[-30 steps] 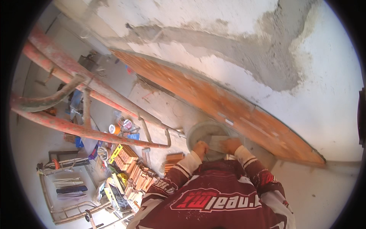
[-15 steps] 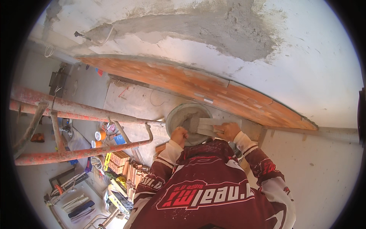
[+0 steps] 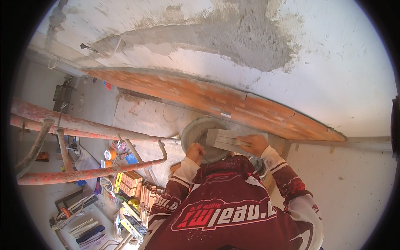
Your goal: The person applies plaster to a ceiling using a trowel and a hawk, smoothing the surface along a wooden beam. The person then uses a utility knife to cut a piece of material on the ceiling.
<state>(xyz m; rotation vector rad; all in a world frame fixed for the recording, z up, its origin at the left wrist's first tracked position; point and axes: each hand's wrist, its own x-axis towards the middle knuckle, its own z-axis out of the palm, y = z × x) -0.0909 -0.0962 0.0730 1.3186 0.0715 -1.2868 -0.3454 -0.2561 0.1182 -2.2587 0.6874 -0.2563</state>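
A round bucket [image 3: 184, 134] stands below me with wet grey mortar in it. My right hand [image 3: 256, 145] is closed around the handle side of a flat, grey-smeared plastering trowel [image 3: 221, 138]. Its blade lies nearly level across the right part of the bucket's opening and covers some of the mortar. At the bucket's near left rim is my left hand [image 3: 195, 153], with its fingers curled into a fist. What those fingers hold, if anything, is hidden.
Red, rusty scaffold tubes [image 3: 96, 131] reach in from the left towards the bucket. Beyond it runs a brick strip [image 3: 200, 93] under a wall patched with grey plaster [image 3: 258, 46]. Lower left lie stacked bricks [image 3: 130, 183], orange-marked tubs [image 3: 110, 154] and loose tools.
The trowel has tilted, its blade turning over more of the bucket's opening. My right hand has shifted slightly right. My left hand stays closed at the near rim, slightly lower.
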